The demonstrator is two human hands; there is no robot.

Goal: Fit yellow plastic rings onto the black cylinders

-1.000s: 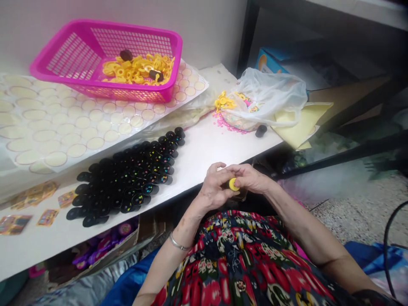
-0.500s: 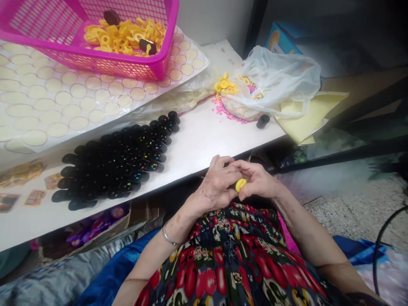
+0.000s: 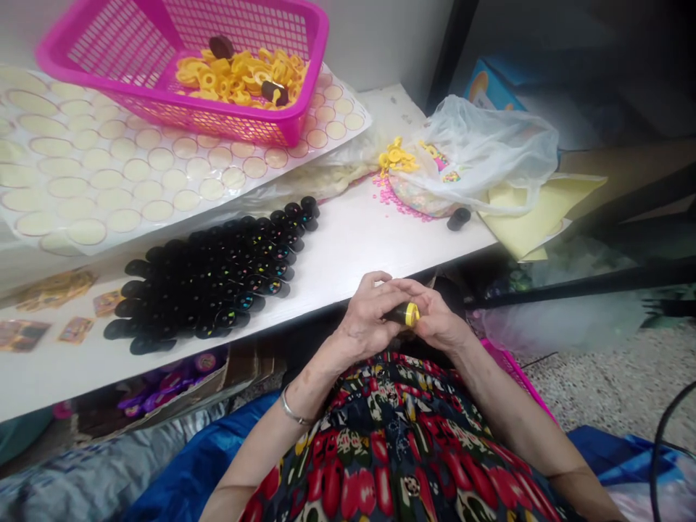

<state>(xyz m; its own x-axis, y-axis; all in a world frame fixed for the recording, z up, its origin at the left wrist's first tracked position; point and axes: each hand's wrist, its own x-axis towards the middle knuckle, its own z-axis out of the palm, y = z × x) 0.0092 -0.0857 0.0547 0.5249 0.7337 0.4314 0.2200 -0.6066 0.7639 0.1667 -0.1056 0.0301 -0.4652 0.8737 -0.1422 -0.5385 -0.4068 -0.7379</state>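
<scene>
Close to the body, just off the table's front edge, both hands meet around one small piece. My left hand [image 3: 370,315] is closed on its black cylinder [image 3: 398,314], whose far part is hidden by the fingers. At the cylinder's right end is a yellow ring-shaped cap [image 3: 412,314], pinched by the fingers of my right hand [image 3: 438,319]. On the table to the left stand several rows of similar black containers [image 3: 212,272], some showing tiny coloured bits inside. A loose pile of yellow caps [image 3: 399,157] lies farther back.
A pink basket [image 3: 293,134] of yellow pieces [image 3: 247,76] rests on sheets of round stickers [image 3: 125,196]. Pink beads [image 3: 399,201] spill beside a clear plastic bag [image 3: 494,156]. A single black container [image 3: 459,219] lies near yellow paper [image 3: 522,225].
The black cylinder now shows between my hands, with the yellow cap at its end; before, only the yellow cap was visible. The whole view has shifted slightly.
</scene>
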